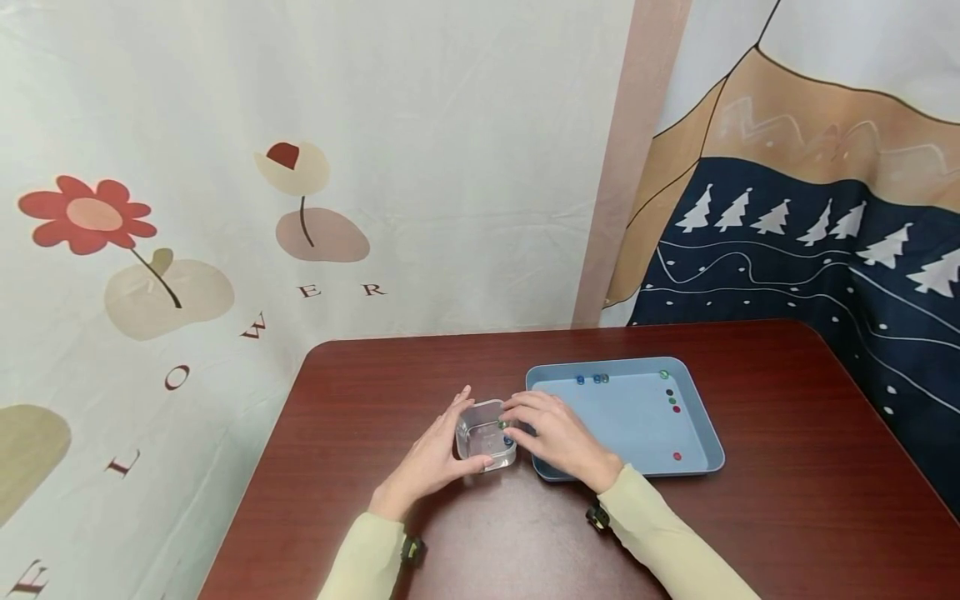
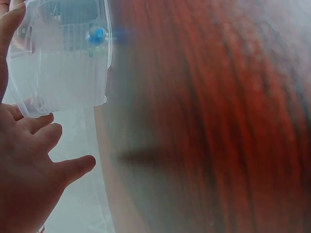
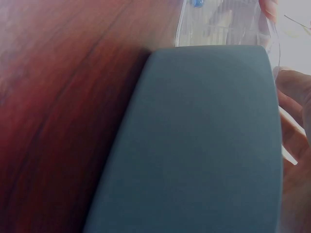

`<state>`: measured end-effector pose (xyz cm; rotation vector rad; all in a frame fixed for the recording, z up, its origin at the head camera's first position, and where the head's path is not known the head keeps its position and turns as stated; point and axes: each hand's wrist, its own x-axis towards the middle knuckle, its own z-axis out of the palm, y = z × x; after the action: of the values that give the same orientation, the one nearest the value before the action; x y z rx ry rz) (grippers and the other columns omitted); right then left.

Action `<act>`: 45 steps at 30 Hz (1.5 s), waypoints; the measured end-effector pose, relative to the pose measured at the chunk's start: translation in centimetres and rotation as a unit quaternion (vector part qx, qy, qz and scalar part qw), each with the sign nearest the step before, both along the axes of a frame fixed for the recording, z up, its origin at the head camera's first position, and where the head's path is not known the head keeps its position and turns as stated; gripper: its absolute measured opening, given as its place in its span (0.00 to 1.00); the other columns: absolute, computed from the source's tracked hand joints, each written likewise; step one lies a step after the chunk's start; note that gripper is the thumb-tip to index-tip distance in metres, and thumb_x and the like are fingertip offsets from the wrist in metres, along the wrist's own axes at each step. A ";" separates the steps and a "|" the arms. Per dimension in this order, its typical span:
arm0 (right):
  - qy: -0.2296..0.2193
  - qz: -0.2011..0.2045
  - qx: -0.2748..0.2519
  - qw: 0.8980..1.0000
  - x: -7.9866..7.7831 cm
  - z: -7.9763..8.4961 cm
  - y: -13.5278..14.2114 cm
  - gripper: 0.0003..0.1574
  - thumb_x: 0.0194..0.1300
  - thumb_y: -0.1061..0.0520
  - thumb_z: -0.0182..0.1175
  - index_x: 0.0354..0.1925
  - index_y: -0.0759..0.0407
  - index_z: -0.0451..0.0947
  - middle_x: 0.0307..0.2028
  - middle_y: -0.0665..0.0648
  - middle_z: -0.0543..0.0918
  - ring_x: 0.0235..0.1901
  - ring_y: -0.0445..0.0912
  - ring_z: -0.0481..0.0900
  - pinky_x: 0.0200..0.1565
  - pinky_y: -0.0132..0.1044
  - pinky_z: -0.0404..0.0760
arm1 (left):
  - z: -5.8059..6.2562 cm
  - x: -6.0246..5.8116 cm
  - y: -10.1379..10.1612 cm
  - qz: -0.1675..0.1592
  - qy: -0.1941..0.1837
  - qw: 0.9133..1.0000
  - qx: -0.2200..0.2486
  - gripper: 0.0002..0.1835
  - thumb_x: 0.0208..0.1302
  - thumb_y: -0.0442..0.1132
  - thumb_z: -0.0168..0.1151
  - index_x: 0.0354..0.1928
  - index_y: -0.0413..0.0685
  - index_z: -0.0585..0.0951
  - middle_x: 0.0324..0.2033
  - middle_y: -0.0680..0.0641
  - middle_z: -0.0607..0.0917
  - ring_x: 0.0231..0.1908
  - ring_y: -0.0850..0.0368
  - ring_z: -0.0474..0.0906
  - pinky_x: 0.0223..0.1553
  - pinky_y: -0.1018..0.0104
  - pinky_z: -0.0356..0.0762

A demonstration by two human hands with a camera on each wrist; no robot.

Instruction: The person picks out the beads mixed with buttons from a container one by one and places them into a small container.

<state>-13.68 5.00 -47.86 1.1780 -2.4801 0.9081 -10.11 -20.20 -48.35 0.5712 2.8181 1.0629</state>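
Note:
A clear square container (image 1: pixel 480 429) is just left of the blue tray (image 1: pixel 626 475). My left hand (image 1: pixel 427 462) grips it, thumb at the near side and fingers round the left and far side. A blue marble (image 2: pixel 98 35) shows low inside, with a green marble (image 1: pixel 503 424) close by. Over the container's right rim hovers my right hand (image 1: pixel 551 433), its thumb and forefinger apart, with no marble plainly held between them. In the right wrist view the tray's outer wall (image 3: pixel 194 145) hides much of the work.
Inside the tray, blue marbles (image 1: pixel 581 379) lie along the far side. A red marble (image 1: pixel 677 409), a green marble (image 1: pixel 672 401) and others lie toward the right. A brown wooden table (image 1: pixel 780 433) carries everything, and a printed curtain (image 1: pixel 450 167) hangs behind it.

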 end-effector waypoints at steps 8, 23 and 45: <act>-0.001 -0.007 0.003 1.000 0.0 0.2 0.1 0.14 0.69 0.54 0.70 0.51 0.56 0.88 0.52 0.51 0.86 0.56 0.48 0.82 0.59 0.50 0.79 | 0.1 -0.1 0.1 0.000 -0.009 1.000 0.003 0.53 0.58 0.58 0.77 0.78 0.45 0.62 0.81 0.50 0.54 0.76 0.43 0.59 0.69 0.40 0.65; -0.001 -0.053 0.026 0.998 0.5 2.8 4.3 0.19 0.67 0.53 0.72 0.55 0.54 0.87 0.57 0.52 0.85 0.61 0.49 0.80 0.62 0.54 0.77 | 0.0 0.1 0.0 0.013 -0.025 0.999 0.016 0.54 0.57 0.59 0.77 0.79 0.44 0.62 0.81 0.49 0.54 0.76 0.45 0.59 0.70 0.41 0.64; 0.012 -0.090 0.085 0.992 -2.7 5.6 10.9 0.24 0.66 0.53 0.73 0.59 0.56 0.85 0.61 0.59 0.83 0.63 0.56 0.77 0.61 0.61 0.74 | 0.1 0.0 0.2 0.014 -0.030 0.999 0.013 0.55 0.57 0.57 0.78 0.79 0.45 0.61 0.81 0.50 0.54 0.75 0.44 0.63 0.69 0.41 0.66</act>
<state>-16.42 15.90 -42.29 0.9848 -2.6353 0.6415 -10.14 -20.01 -48.25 0.4935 2.7733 1.1033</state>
